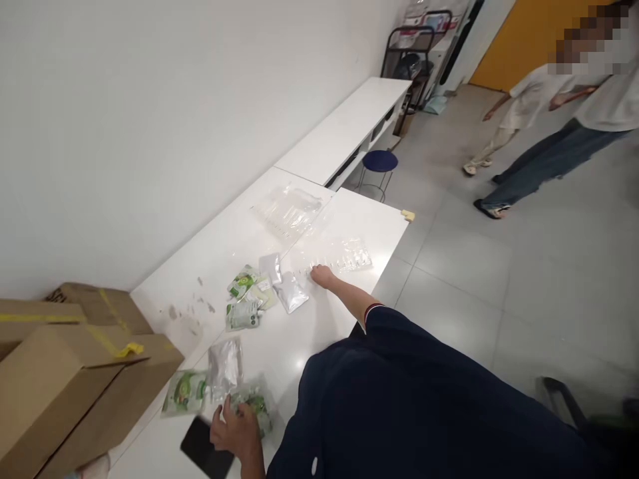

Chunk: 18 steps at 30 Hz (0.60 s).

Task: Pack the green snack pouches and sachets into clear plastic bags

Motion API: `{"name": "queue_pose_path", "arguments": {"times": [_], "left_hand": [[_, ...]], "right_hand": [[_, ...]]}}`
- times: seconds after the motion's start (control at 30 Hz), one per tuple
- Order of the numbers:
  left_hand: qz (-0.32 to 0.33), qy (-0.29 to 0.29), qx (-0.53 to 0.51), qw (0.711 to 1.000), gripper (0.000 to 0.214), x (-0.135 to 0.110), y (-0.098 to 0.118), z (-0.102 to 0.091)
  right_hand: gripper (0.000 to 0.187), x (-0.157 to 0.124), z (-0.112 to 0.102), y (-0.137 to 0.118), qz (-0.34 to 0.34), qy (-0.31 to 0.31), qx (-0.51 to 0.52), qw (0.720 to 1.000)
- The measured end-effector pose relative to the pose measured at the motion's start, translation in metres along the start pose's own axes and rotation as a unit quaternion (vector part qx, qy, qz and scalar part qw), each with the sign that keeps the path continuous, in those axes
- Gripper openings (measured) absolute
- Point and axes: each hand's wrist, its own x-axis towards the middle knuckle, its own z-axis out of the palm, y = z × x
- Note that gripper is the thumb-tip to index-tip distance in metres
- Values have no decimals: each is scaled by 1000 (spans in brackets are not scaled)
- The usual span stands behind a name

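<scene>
My right hand [323, 276] reaches out over the white table, its fingers closed at the near end of a clear, ridged plastic packaging sheet [352, 254]. Close beside it lie silver pouches [291, 293] and green-and-white printed pouches [243, 315]. My left hand [235, 428] is lower in the view, fingers bent and apart, over the edge of a green printed pouch in clear wrapping [260, 407]. A black phone-like slab [202, 444] lies partly under that hand. Another silver pouch [225, 366] and a green pouch [184, 392] are just beyond it.
Cardboard boxes [84, 372] with yellow tape crowd the left. More clear plastic packaging [289, 209] lies by the wall. A yellow corner guard [408, 215] marks the table's corner. Beyond stand a blue stool [380, 161], a rack [409, 53] and two people [554, 143].
</scene>
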Motion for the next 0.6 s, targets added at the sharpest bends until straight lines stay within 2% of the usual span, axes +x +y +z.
{"name": "queue_pose_path", "arguments": {"times": [0.07, 0.1, 0.2, 0.33, 0.4, 0.5, 0.6], "left_hand": [[-25, 96, -45, 994, 66, 14, 18, -1], [-5, 109, -71, 991, 67, 23, 33, -3], [145, 52, -101, 983, 63, 57, 96, -11], [289, 4, -40, 957, 66, 102, 192, -15], [335, -11, 18, 942, 72, 120, 228, -10], [355, -8, 83, 931, 69, 140, 259, 1], [348, 32, 94, 932, 57, 150, 268, 8]], "right_hand": [[30, -3, -3, 7, -5, -9, -7, 1000], [30, -7, -4, 10, -7, -13, -12, 1000], [29, -30, 0, 21, -13, -19, -28, 999], [27, -75, 25, 34, -73, -2, -10, 997], [30, -94, 40, 40, -90, 12, 27, 995], [38, -109, 53, 39, -35, 6, 90, 995], [54, -109, 57, 23, 32, 7, 147, 989]]}}
